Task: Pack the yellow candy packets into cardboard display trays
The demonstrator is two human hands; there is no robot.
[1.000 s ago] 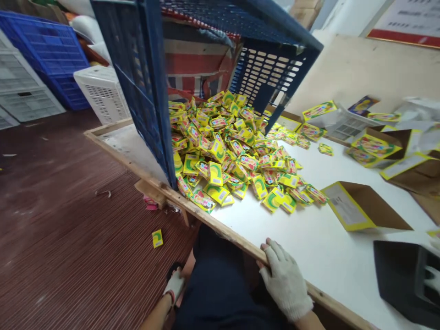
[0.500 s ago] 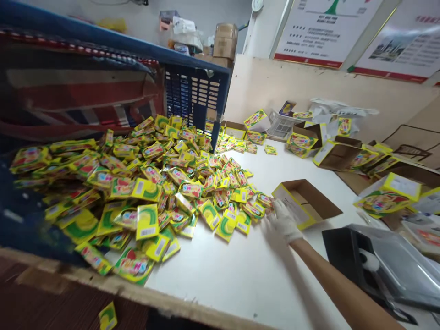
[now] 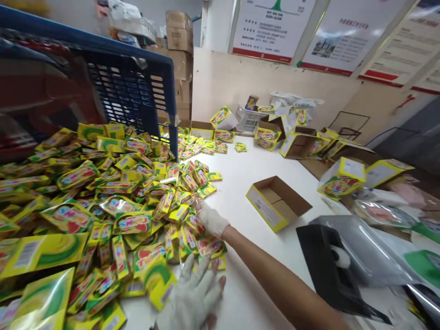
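A heap of small yellow and green packets (image 3: 134, 222) with colourful lettering spreads over the left of the white table. My right hand (image 3: 212, 220), in a pale glove, reaches in from the lower right and touches the heap's right edge. Its fingers are smeared and partly lost against the packets, so I cannot tell if they grip any. Below it, my left hand (image 3: 194, 295) lies palm down with spread fingers, in a similar glove with bare fingertips. Its fingertips are at the packets along the heap's near edge. An open cardboard display box (image 3: 266, 206) stands to the right of my right hand.
A blue plastic crate (image 3: 137, 87) lies tipped behind the heap. A black tape dispenser (image 3: 332, 261) rests at the right, beside clear plastic (image 3: 364, 247). More display boxes (image 3: 342, 176) and a white basket (image 3: 248, 119) line the back. The white table (image 3: 233, 176) shows between.
My left hand has come into view at the bottom. My right hand has moved left against the heap, away from the open box. The view has shifted, with the heap now looking nearer.
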